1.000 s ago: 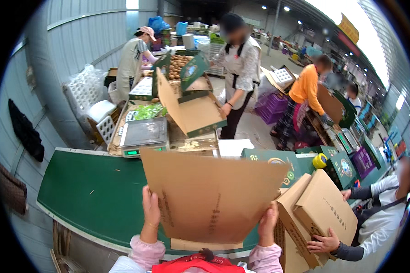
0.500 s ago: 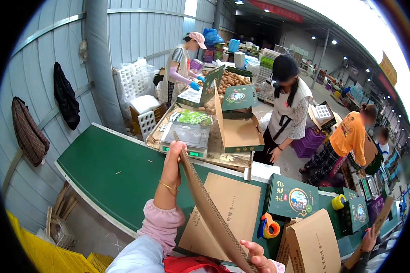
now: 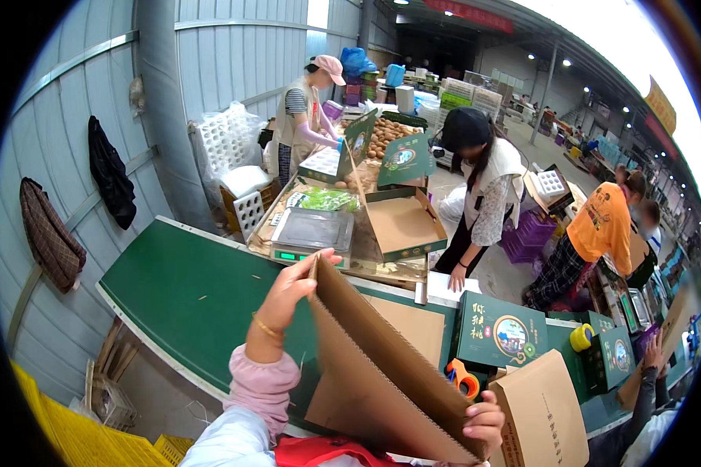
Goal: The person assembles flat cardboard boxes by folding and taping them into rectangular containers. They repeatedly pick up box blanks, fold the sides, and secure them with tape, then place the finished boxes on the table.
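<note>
Between my two hands stands a brown cardboard carton [image 3: 366, 373], partly unfolded, with a narrow gap between its walls. My left hand [image 3: 288, 296] grips its far upper corner, fingers closed over the edge. At the near right end, my right hand [image 3: 483, 424] has its fingers wrapped around the other edge. Beneath it a flat carton [image 3: 413, 323] lies on the green belt [image 3: 187, 272], partly covered. Right of the held carton are an orange tape dispenser [image 3: 465, 379] and another brown carton [image 3: 549, 412], standing upright.
A green printed gift box [image 3: 500, 331] lies behind the tape dispenser, with yellow tape [image 3: 582, 337] farther right. Across the belt are a scale [image 3: 311, 233], an open green box [image 3: 403, 226] and kiwifruit [image 3: 389, 136]. Several co-workers stand around; one leans at the belt's far side.
The flat-folded carton has swung and spread, so a gap now shows between its walls. My right hand has moved right and closed on its edge. The co-worker opposite bends lower.
</note>
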Motion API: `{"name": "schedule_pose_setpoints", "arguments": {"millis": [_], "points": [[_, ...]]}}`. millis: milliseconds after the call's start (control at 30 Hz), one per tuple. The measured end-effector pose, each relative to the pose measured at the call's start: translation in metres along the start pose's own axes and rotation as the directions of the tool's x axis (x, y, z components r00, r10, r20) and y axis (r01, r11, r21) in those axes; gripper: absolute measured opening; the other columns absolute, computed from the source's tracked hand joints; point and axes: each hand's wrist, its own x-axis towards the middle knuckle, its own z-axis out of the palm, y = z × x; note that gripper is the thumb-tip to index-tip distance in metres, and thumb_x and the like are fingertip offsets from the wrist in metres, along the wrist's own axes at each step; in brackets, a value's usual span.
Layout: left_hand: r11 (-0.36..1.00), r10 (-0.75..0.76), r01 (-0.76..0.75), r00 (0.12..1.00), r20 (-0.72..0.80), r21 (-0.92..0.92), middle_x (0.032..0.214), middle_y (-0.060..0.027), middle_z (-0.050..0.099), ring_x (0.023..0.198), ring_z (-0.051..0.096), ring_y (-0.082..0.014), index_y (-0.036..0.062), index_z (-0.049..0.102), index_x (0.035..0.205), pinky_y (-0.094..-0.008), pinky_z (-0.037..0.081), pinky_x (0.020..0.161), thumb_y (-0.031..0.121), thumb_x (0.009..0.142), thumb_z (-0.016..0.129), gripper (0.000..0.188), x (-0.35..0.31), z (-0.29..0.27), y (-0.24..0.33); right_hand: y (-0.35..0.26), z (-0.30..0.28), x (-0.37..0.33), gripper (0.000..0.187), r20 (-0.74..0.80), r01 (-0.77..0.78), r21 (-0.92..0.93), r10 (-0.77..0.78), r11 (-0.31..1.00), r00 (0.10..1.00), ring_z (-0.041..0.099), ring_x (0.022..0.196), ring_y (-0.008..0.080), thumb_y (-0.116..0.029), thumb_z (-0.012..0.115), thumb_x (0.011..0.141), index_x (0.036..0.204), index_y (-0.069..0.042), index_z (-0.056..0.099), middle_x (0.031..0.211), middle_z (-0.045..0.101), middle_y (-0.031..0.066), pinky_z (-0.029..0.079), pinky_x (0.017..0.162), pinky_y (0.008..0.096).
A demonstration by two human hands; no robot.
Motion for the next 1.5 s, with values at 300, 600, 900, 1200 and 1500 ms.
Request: {"name": "schedule_pose_setpoints", "arguments": {"millis": [300, 600, 900, 1200, 1500], "points": [[0.861, -0.015, 0.005, 1.0, -0.016, -0.508, 0.119, -0.0358, 0.051, 0.107, 0.056, -0.0401, -0.0177, 0.041, 0.126, -0.0431, 0.041, 0.098, 0.044, 0.063, 0.047, 0.089, -0.091, 0.021, 0.064, 0.029, -0.003, 0.03, 0.057, -0.099, -0.201, -0.331, 0.178, 0.922, 0.979, 0.044, 0.084, 0.0284, -0.061, 0.037, 0.086, 0.07, -0.006, 0.04, 0.081, 0.041, 0.0123, 0.036, 0.094, 0.0526], [0.945, 0.28, -0.281, 0.959, -0.033, -0.167, 0.118, -0.0253, 0.05, 0.103, 0.053, -0.0331, -0.0031, 0.055, 0.117, -0.0432, 0.047, 0.086, 0.047, 0.08, 0.051, 0.062, -0.088, 0.021, 0.01, 0.089, -0.026, 0.032, 0.064, 0.078, 0.058, -0.505, -0.021, 0.861, 0.997, 0.047, 0.084, 0.031, -0.07, 0.043, 0.078, 0.07, -0.007, 0.039, 0.081, 0.042, 0.0118, 0.039, 0.078, 0.0436], [0.715, 0.678, -0.698, 0.708, -0.199, -0.044, 0.117, -0.0198, 0.05, 0.101, 0.055, -0.0354, 0.0027, 0.056, 0.106, -0.0475, 0.049, 0.084, 0.069, 0.075, 0.055, 0.073, -0.129, 0.018, -0.027, 0.078, -0.025, 0.026, 0.058, 0.053, -0.006, -0.494, 0.038, 0.87, 0.998, 0.045, 0.088, 0.0283, -0.063, 0.04, 0.085, 0.083, -0.005, 0.048, 0.087, 0.045, 0.0127, 0.043, 0.08, 0.0414], [0.818, 0.575, -0.55, 0.798, -0.184, 0.171, 0.139, -0.0192, 0.039, 0.122, 0.043, -0.0431, 0.0137, 0.063, 0.11, -0.0511, 0.039, 0.098, 0.055, 0.084, 0.056, 0.05, -0.118, 0.016, -0.025, 0.084, -0.001, 0.041, 0.066, 0.162, -0.164, -0.234, 0.205, 0.958, 0.965, 0.045, 0.106, 0.0306, -0.063, 0.045, 0.083, 0.106, -0.001, 0.051, 0.109, 0.05, 0.0158, 0.035, 0.095, 0.043], [0.862, 0.468, -0.405, 0.866, -0.174, 0.305, 0.088, -0.0126, 0.064, 0.086, 0.057, -0.0222, -0.004, 0.068, 0.085, -0.0446, 0.037, 0.092, 0.037, 0.08, 0.061, 0.042, -0.103, -0.015, -0.02, 0.073, -0.018, 0.03, 0.053, 0.41, -0.19, 0.007, 0.171, 0.982, 0.896, 0.055, 0.104, 0.027, -0.048, 0.041, 0.094, 0.101, -0.002, 0.066, 0.106, 0.065, 0.0149, 0.038, 0.091, 0.0398]]}}
